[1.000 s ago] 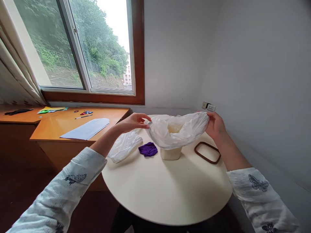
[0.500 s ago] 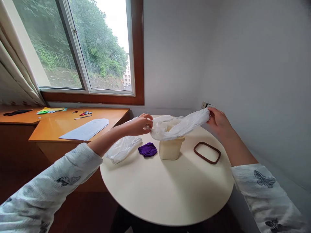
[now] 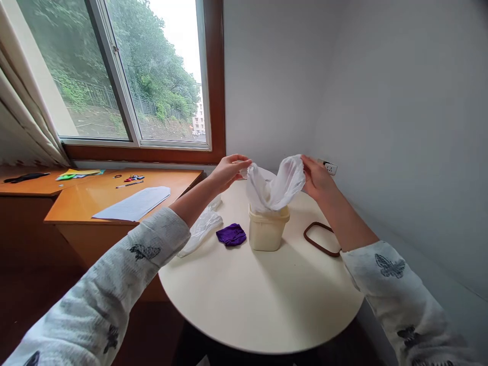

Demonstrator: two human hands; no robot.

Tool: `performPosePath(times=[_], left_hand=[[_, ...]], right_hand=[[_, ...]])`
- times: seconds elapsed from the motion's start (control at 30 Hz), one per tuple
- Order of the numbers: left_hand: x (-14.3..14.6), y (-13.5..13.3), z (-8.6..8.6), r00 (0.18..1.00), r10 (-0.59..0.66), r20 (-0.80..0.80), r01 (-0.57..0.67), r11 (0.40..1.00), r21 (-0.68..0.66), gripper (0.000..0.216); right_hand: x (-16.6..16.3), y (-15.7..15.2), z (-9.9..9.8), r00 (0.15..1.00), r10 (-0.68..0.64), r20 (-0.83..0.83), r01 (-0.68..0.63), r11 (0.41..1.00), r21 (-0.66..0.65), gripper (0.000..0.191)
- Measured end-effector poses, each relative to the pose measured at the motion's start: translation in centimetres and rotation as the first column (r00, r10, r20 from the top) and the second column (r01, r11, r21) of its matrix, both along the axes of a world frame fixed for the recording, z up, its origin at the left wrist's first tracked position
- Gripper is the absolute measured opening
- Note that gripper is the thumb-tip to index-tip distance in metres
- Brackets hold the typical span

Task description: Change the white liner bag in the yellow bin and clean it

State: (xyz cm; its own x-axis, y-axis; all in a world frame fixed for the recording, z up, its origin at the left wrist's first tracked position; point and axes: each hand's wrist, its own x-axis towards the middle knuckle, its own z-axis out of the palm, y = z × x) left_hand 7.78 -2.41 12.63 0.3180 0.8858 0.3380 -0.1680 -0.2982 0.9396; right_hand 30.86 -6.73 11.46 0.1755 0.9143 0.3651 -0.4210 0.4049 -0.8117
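Observation:
A thin white plastic bag [image 3: 272, 185] hangs down into a small cream bin [image 3: 267, 230] standing on the round cream table [image 3: 263, 300]. My left hand [image 3: 231, 170] pinches the bag's left upper edge. My right hand [image 3: 316, 178] grips its right upper edge. Both hands are raised above the bin, holding the bag's mouth up and slack between them.
A second crumpled white bag [image 3: 202, 226] and a purple cloth [image 3: 232, 235] lie left of the bin. A brown rectangular ring [image 3: 318, 239] lies to its right. A wooden desk [image 3: 95, 195] with papers and pens stands under the window. A wall socket [image 3: 330, 166] sits behind.
My hands rose and came closer together. The bag, earlier stretched wide across the bin's top, is now gathered and lifted, so the bin's rim shows.

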Motion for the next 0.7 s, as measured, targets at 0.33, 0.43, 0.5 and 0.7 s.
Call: performPosePath(times=[0.33, 0.43, 0.5, 0.7], left_hand=[[4.1, -0.3, 0.0, 0.955, -0.178, -0.237, 0.163, 0.983, -0.08, 0.019], [4.1, 0.7, -0.2, 0.978, -0.111, -0.175, 0.097, 0.992, -0.084, 0.014], [4.1, 1.2, 0.0, 0.989, -0.087, -0.115, 0.079, 0.994, -0.076, 0.016], [5.5, 0.4, 1.9, 0.998, -0.032, -0.046, 0.03, 0.999, -0.044, 0.008]], right_hand=[[-5.4, -0.6, 1.5, 0.974, 0.079, 0.213, -0.099, 0.992, 0.083, 0.019], [-4.3, -1.2, 0.4, 0.97, -0.08, 0.228, 0.049, 0.989, 0.139, 0.015], [-2.7, -1.6, -1.5, 0.943, -0.225, 0.247, 0.182, 0.966, 0.185, 0.015], [2.6, -3.8, -8.3, 0.748, -0.317, 0.584, 0.302, 0.945, 0.126, 0.016]])
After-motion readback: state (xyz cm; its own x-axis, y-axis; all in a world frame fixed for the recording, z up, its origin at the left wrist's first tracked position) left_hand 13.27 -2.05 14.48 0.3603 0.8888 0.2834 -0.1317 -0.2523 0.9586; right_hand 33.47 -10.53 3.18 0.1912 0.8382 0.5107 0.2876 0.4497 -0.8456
